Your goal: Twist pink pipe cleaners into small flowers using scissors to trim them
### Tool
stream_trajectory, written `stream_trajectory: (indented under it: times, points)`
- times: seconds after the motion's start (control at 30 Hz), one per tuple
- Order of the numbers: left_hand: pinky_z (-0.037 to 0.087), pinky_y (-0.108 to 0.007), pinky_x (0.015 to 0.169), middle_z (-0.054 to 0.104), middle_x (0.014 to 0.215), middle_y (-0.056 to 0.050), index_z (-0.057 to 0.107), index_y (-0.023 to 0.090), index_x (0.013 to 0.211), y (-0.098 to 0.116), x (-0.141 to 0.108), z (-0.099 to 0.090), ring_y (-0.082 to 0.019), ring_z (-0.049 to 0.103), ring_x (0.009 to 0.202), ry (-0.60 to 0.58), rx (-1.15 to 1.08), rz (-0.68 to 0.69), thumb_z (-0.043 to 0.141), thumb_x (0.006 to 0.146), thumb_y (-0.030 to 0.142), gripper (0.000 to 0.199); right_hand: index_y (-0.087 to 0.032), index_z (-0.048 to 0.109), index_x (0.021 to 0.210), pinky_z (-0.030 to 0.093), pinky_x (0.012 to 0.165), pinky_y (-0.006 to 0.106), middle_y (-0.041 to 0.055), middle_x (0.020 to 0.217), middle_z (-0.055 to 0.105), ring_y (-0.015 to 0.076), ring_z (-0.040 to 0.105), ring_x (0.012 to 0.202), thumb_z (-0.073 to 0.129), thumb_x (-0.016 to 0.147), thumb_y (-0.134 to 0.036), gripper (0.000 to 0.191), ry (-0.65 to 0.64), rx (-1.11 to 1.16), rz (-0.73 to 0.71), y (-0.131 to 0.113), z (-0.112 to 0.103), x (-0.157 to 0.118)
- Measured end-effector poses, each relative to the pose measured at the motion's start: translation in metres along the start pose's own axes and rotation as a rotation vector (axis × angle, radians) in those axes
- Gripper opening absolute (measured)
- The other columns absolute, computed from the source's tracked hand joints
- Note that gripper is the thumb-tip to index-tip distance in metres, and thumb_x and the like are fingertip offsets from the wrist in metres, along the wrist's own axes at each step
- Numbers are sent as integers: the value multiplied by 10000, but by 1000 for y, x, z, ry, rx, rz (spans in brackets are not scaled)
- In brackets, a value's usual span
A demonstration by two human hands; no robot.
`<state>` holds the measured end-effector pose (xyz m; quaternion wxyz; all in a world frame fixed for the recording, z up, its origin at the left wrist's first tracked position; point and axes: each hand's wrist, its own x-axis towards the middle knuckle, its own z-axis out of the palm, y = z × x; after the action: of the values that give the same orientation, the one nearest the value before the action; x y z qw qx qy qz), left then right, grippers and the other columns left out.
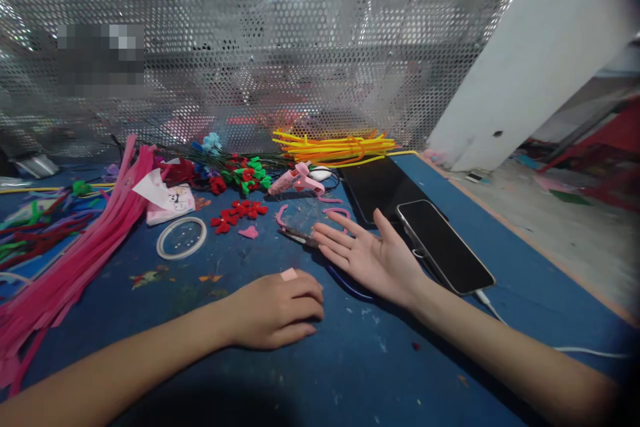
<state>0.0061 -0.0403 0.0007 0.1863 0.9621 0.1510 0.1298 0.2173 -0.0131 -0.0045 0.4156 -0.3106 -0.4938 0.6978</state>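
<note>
My left hand [280, 310] rests palm down on the blue table [240, 380]. Its fingers are loosely bent and slightly apart, with no object visible under them. A small pale pink square [289, 274] lies on its back near the knuckles. Palm up and empty, my right hand [367, 253] has its fingers stretched out. Partly under it is a cutting tool with dark metal blades [299, 236] and a blue handle [353, 287]; the hand covers its middle. Pink fuzzy stem pieces [281, 217] and a small pink fuzzy shape [249, 232] lie just beyond.
A pink glue gun [299, 179], red fuzzy flowers [240, 211] and a white tape ring [204, 235] lie farther back. Pink stems [95, 233] fill the left; yellow stems [335, 148] lie behind. A black tablet [380, 187] and a cabled phone [445, 247] are right.
</note>
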Motion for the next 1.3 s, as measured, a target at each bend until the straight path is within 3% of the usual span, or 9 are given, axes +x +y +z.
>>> stream_trajectory:
  times: [0.2, 0.4, 0.53, 0.67, 1.1, 1.2, 1.3]
  points:
    - [387, -313, 922, 599, 973, -96, 569, 143, 957, 1, 3, -1, -187, 504, 1003, -14, 27, 23, 424, 868, 245, 198, -200, 283, 1330, 391, 955, 446, 116, 1373, 383, 192, 413, 1224, -124, 844, -533, 716, -17, -69, -14, 3, -3, 1]
    - [381, -307, 924, 595, 981, -86, 566, 146, 961, 0, 4, -3, -180, 498, 999, -31, 7, 0, 426, 870, 241, 192, -203, 406, 1241, 395, 944, 469, 118, 1337, 434, 212, 444, 1200, -34, 870, -536, 664, -9, 68, -20, 4, -5, 1]
    - [371, -298, 936, 592, 1005, -74, 559, 157, 972, -1, 3, -3, -171, 479, 1019, -55, -3, -22, 387, 855, 102, 215, -197, 338, 1282, 413, 936, 438, 118, 1373, 382, 198, 418, 1220, -96, 854, -532, 696, -9, 0, 20, 3, -5, 2]
    - [363, -277, 946, 589, 1026, -65, 551, 162, 985, -2, 3, -2, -159, 467, 1040, -65, -34, -38, 352, 821, 3, 302, -175, 346, 1264, 393, 955, 429, 135, 1372, 376, 198, 453, 1192, -66, 860, -538, 682, 2, 115, 91, 3, -4, 1]
    - [404, -291, 834, 633, 853, -50, 571, 173, 864, 1, 0, 0, -166, 543, 879, 64, 70, 49, 459, 862, 304, 173, -184, 529, 1005, 443, 848, 392, 132, 1198, 562, 178, 610, 945, 199, 882, -523, 489, 127, 276, 208, 1, -2, 2]
    - [403, -284, 844, 629, 920, -52, 555, 186, 939, -6, -1, -11, -154, 548, 909, 171, 23, -97, 392, 888, 257, 185, -178, 550, 933, 459, 796, 391, 133, 1083, 621, 180, 622, 865, 188, 886, -519, 500, 143, 227, 185, 3, -3, 2]
    - [392, -312, 893, 595, 1029, -63, 534, 189, 1004, -27, -6, -35, -164, 527, 994, 412, 64, -426, 322, 903, 249, 243, -178, 558, 857, 470, 738, 366, 113, 931, 652, 168, 618, 762, 209, 887, -509, 482, 148, 213, 174, 3, -3, 3]
